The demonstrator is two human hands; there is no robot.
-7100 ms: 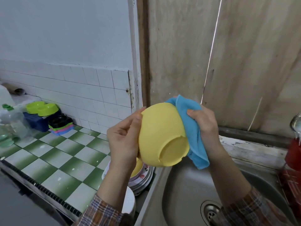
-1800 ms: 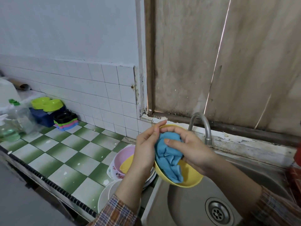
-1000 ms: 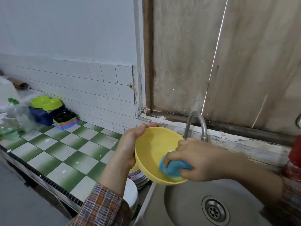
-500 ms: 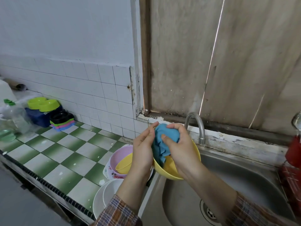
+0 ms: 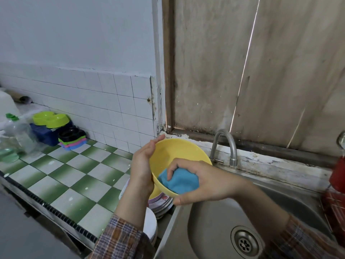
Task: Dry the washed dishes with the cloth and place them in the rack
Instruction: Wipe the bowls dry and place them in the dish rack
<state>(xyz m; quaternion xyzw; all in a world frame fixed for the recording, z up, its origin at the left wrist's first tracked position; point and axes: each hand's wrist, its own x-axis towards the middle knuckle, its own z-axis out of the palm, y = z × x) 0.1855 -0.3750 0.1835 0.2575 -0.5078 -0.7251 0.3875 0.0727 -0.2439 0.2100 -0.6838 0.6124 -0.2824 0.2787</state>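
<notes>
While the bowl (image 5: 175, 152) is in the air over the left edge of the sink (image 5: 214, 221), I see that it is tipped: its mouth looks up and toward me, and its bottom points away, to the wall. It is round, so it has no long side to line up; only this tilt matters.

My left hand (image 5: 141, 169) holds the bowl at its left wall, with the palm against the outside and one fingertip above the rim. My right hand (image 5: 205, 182) is curled around the blue cloth (image 5: 180, 181) and presses it into the lower inside of the bowl, with the thumb under the lower rim from outside. So both hands are busy, one with the bowl and one with the cloth.

The red rack (image 5: 334, 204) shows only in part at the right edge of the sink, well apart from the bowl, on the other side of the basin and past the tap (image 5: 225, 143). The right hand is nearer to it, but the left hand carries the bowl. I judge that the inside is being wiped now, and that afterwards the bowl must go to the right across the sink, perhaps given over to the right hand.

The pile of dishes (image 5: 162, 201) waits just below the bowl, at the counter's right edge.
</notes>
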